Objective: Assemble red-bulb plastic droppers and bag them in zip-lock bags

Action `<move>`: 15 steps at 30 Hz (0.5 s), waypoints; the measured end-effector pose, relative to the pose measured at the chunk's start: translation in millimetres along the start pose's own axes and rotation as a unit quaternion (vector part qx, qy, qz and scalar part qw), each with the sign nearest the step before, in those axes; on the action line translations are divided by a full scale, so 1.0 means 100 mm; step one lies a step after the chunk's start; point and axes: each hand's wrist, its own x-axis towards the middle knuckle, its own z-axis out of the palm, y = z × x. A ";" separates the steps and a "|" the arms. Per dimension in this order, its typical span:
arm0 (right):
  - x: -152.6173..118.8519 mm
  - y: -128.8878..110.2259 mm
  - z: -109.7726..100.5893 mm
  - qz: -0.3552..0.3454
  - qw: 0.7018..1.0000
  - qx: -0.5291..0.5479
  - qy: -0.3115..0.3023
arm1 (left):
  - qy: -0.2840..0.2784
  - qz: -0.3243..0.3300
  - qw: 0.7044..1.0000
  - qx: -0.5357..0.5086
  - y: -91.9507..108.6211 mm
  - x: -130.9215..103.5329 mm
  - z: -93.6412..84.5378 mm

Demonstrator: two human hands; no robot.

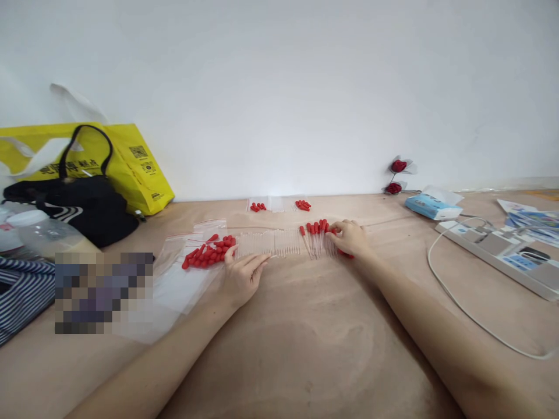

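Observation:
A row of thin clear dropper tubes (283,243) lies across the wooden table. At the row's right end, several tubes carry red rubber bulbs (317,227). My right hand (351,237) is there, its thumb and fingers closed around one red bulb at a tube's top; more red shows beneath the hand. Below the left part of the row is my left hand (244,276), thumb and forefinger together near the tubes' lower ends. What it pinches is too fine to make out. Beside it, loose red bulbs (205,256) are heaped on a clear zip bag (179,288).
Small clear bags with red bulbs (257,207) lie near the wall. To the left are a yellow bag (144,180), a black bag (105,209) and a bottle (52,235). Rightward sit a tissue pack (432,205), a power strip (502,256) and its white cable (449,297).

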 end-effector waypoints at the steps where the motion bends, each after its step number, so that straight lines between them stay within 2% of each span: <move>1: 0.03 0.06 -0.02 0.022 1.000 0.003 -0.001 | -0.003 -0.002 1.000 -0.001 0.00 0.00 0.00; 5: 0.12 0.36 -0.09 0.105 0.994 0.005 -0.015 | -0.012 -0.005 1.000 -0.004 0.02 0.01 -0.01; 9: 0.12 0.56 -0.09 0.119 0.991 0.029 -0.062 | -0.021 -0.008 1.000 -0.011 0.04 0.02 -0.01; 12: 0.12 0.58 -0.08 0.119 0.989 0.046 -0.074 | -0.019 -0.007 1.000 -0.014 0.05 0.02 -0.01; 15: 0.10 0.46 -0.11 0.116 0.991 0.052 -0.034 | -0.015 -0.003 1.000 -0.015 0.06 0.02 -0.01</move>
